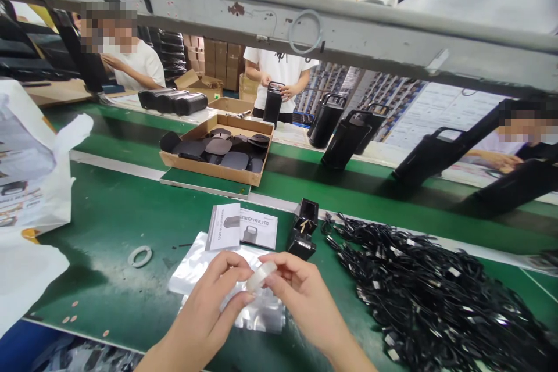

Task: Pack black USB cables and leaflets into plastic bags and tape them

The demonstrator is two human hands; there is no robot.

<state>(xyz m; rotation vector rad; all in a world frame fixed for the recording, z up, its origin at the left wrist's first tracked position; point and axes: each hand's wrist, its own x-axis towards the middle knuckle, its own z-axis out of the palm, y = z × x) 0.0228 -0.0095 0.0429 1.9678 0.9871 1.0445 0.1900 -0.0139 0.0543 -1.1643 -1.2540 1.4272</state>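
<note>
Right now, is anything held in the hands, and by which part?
Yes: a small whitish roll, perhaps tape, pinched by both: left hand at its lower edge, right hand at its upper edge.

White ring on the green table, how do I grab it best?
Pinch the white ring from straight above, one fingertip in its hole and the thumb outside. It lies flat and thin on the table, so no side edge stands up. The left hand, pinching the clear roll with the right hand, is nearer.
</note>
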